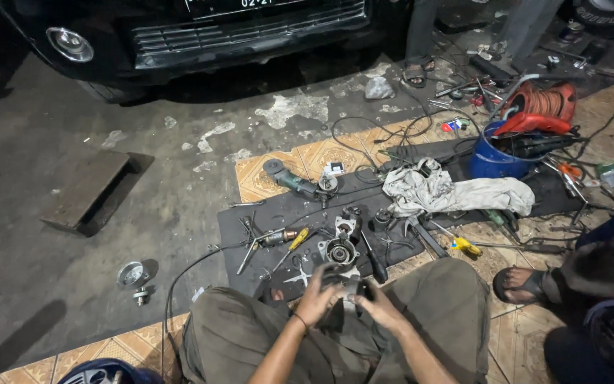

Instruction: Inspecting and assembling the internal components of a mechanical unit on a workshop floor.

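Observation:
I sit cross-legged in olive trousers, and both hands hold a dark metal motor part [342, 279] over my lap. My left hand [315, 302] grips its left side and my right hand [379, 307] grips its right side. Just beyond it on a black mat [250, 220] lies a round metal housing [340, 250] with an open bore. A yellow-handled screwdriver [297, 240], pliers and other small tools lie around it.
An angle grinder [294, 181] and a crumpled white rag [449, 192] lie further out. A blue bucket [492, 160] with tools stands at the right by an orange cable reel [545, 103]. Another person's sandalled foot [524, 284] is at right. A dark car's bumper [250, 35] is ahead.

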